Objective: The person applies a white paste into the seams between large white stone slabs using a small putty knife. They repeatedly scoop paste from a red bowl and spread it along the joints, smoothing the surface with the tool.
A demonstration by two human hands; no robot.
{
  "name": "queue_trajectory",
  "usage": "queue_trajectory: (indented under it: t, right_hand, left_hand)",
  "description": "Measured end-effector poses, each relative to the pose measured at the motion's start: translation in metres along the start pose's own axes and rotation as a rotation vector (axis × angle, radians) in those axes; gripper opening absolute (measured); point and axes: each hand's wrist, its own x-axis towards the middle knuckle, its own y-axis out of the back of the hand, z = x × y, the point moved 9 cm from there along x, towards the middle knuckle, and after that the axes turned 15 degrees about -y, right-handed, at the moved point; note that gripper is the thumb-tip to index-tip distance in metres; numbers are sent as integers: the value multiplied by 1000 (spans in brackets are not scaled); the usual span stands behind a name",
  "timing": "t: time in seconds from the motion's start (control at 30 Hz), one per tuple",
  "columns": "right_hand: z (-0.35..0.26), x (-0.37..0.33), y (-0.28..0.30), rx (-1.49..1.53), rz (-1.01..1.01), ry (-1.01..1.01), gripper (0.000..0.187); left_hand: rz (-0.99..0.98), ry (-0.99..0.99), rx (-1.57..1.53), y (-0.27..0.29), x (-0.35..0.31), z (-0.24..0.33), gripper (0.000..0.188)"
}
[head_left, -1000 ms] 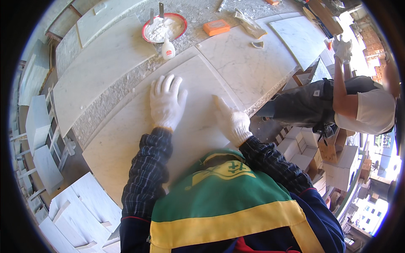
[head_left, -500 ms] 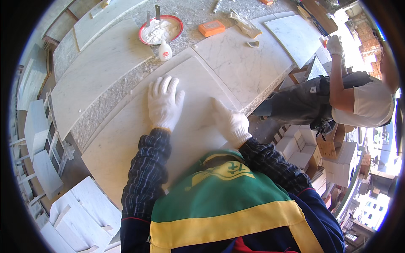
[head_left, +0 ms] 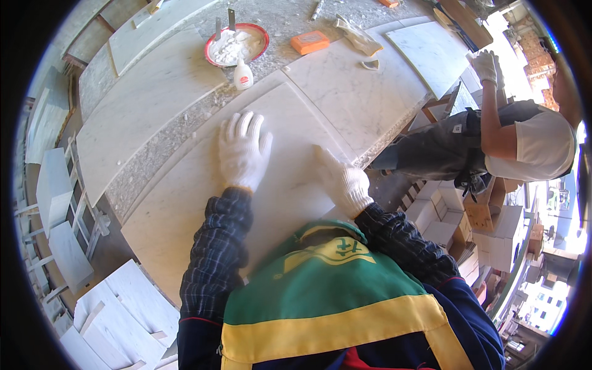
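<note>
Plainly, my left grip (head_left: pixel 244 151), gloved in white knit, lies with its fingers spread on the pale slab (head_left: pixel 290 123), probably to steady it. My right grip (head_left: pixel 343 179) sits low over the same slab, nearer its right edge, index finger stretched forward; its fingertips blur into the stone, so I cannot tell whether it pinches anything. The slab, smooth and straight-edged, lies on the desk (head_left: pixel 157 139), whose gritty, speckled surface shows alongside. Near its far corner stands a squat white bottle (head_left: pixel 243 76), by a red-rimmed bowl (head_left: pixel 267 42) of crumbly white powder (head_left: pixel 228 48); flat metal blades (head_left: pixel 232 18) stick up there, seemingly parked within reach. Farther right are an orange block (head_left: pixel 309 42), a limp, pale glove (head_left: pixel 359 38) and a veined neighbouring slab (head_left: pixel 364 92). Beyond, a co-worker (head_left: pixel 530 148) stands apart.
</note>
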Motion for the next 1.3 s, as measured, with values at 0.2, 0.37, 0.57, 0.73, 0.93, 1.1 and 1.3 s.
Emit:
queue_trajectory:
  t: [0.2, 0.37, 0.57, 0.73, 0.93, 1.1, 1.3]
  right_hand:
    - [-2, 4, -12, -131, 60, 26, 42]
    - [1, 6, -7, -156, 21, 39, 41]
    - [8, 5, -21, -171, -100, -4, 47]
    - [17, -5, 21, 105, 36, 130, 56]
    - [125, -41, 92, 693, 167, -516, 53]
    - [133, -50, 115, 614, 108, -501, 57]
    - [50, -18, 74, 52, -75, 147, 56]
  left_hand:
    - [-18, -3, -22, -2, 2, -2, 45]
    - [-10, 5, -2, -1, 1, -1, 45]
    - [-41, 24, -27, -4, 2, -3, 44]
    - [-81, -9, 16, -8, 0, 0, 50]
    - [-320, -330, -164, -15, 3, 120, 60]
    - [-447, -629, -1085, 12, -27, 237, 46]
    - [-33, -165, -822, 41, -44, 93, 30]
